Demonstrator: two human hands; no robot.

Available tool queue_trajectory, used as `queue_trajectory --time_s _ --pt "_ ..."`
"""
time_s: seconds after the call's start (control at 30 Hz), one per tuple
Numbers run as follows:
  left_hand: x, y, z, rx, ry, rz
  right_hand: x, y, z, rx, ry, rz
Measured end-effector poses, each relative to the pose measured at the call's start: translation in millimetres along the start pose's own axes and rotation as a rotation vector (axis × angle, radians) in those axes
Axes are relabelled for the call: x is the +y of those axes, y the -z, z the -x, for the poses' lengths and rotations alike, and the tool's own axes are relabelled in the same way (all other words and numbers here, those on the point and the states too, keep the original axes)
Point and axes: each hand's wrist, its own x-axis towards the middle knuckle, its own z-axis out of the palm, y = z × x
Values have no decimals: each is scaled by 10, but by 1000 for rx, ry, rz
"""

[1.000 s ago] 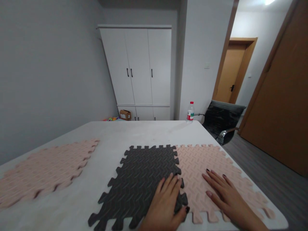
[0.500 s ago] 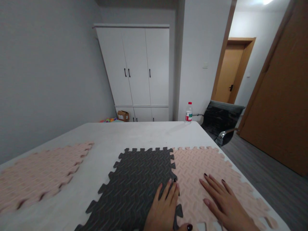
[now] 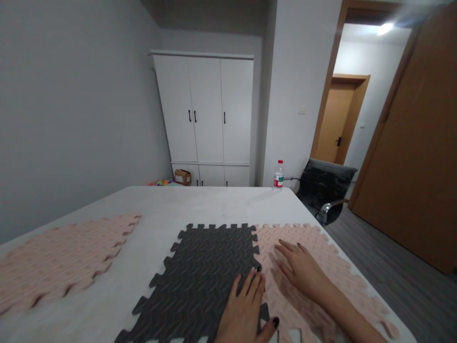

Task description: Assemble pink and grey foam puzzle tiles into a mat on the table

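A dark grey foam mat (image 3: 203,271) with toothed edges lies on the white table, its right edge against a pink foam mat (image 3: 321,252). My left hand (image 3: 244,305) lies flat across the seam between them, fingers spread, mostly on the grey mat. Over the upper part of the pink mat is my right hand (image 3: 302,267), palm down with its fingers apart and a shadow beneath it. Neither hand holds anything. A second pink mat (image 3: 71,252) lies apart at the left of the table.
A bottle with a red cap (image 3: 278,176) stands at the far right corner of the table (image 3: 200,202). Beyond the right edge is a black chair (image 3: 323,186). A white cabinet (image 3: 207,109) and a cardboard box (image 3: 183,176) are behind the table.
My right hand has moved forward and left over the pink mat, nearer the seam. My left hand has stayed nearly in place. The view has tilted slightly upward.
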Motion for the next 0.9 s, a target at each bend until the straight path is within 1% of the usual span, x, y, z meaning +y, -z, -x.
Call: queue_trajectory --time_s 0.07,0.1,0.13,0.2,0.27,0.33,0.37,0.43,0.6,0.77,0.9 --pt "8 4 11 -6 17 -9 -208 -23 -403 14 128 -43" --pt "11 4 15 -11 24 -14 -289 -88 -597 19 161 -49" --pt "13 2 17 -12 28 -20 -348 -186 -772 17 165 -43" --pt "13 -10 15 -4 43 -29 -395 -451 -1044 -8 99 -28" --pt "8 -34 6 13 81 -33 -365 -730 -1199 -38 10 -22" --pt "-2 -62 0 27 114 -31 -299 -942 -1263 -46 -31 -23" --pt "-8 -76 1 35 118 -26 -268 -1009 -1274 -45 -32 -22" --pt "-15 -101 17 61 104 -14 -226 -1070 -1277 -49 -29 -15" --pt "32 -149 112 179 93 22 -263 -1046 -1247 -65 -37 23" --pt "125 -243 168 213 170 79 -341 -1056 -1185 -53 -60 33" --pt "165 -265 227 275 152 115 -341 -1078 -1175 -69 -77 30"
